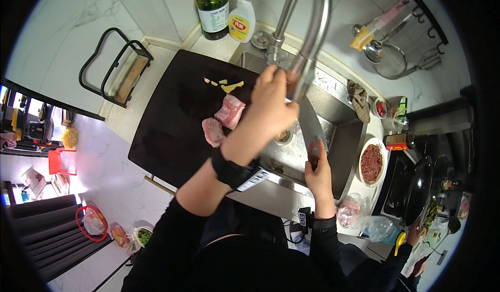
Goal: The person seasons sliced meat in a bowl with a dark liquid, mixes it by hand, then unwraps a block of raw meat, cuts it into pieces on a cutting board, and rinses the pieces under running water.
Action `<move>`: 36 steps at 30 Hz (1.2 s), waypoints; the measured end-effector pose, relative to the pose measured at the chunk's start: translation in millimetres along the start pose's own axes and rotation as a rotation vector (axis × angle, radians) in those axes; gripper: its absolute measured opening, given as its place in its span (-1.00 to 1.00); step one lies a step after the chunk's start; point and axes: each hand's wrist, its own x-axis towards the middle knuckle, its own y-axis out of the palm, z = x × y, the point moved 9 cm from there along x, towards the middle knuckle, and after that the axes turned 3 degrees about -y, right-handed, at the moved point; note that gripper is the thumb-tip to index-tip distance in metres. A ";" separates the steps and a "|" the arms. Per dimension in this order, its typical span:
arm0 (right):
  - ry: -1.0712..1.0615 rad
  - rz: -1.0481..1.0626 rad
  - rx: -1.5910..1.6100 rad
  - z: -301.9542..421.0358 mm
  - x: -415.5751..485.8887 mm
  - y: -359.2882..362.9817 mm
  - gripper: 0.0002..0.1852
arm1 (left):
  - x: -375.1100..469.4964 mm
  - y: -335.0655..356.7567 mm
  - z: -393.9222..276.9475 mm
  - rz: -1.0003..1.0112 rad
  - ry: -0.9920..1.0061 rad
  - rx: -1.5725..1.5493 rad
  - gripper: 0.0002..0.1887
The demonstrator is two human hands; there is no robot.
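Over the sink (291, 151), a broad knife blade (312, 120) slants down from the metal faucet (324, 18). At its upper end, my left hand (273, 100) is closed round a brown part that looks like the handle, partly hidden and blurred. My right hand (321, 173) has its thumb and fingers on either side of the blade's lower end. Two pieces of raw meat (230, 111) (213, 132) lie left of my left forearm on a black cutting board (168, 116), with several pale yellow slices (232, 86) above them.
An oval dish of dark minced meat (372, 164) stands right of the sink, near a black wok (418, 190). Bottles (242, 24) stand behind the board. A black rack (125, 69) is at the left. Another person's hand (415, 233) is at the lower right. Utensils (390, 59) hang on the wall.
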 end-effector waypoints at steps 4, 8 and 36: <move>0.006 -0.042 0.018 0.5 12.9 10.2 -0.25 | -1.0 28.0 -30.8 0.053 0.049 0.021 -0.38; 0.035 -0.019 0.166 2.1 6.5 10.9 -0.27 | 14.7 50.2 -24.3 0.358 -0.015 -0.237 -0.35; 0.077 0.008 0.003 -25.2 17.7 -5.1 -0.47 | 100.7 84.1 85.8 0.417 0.095 1.072 -0.53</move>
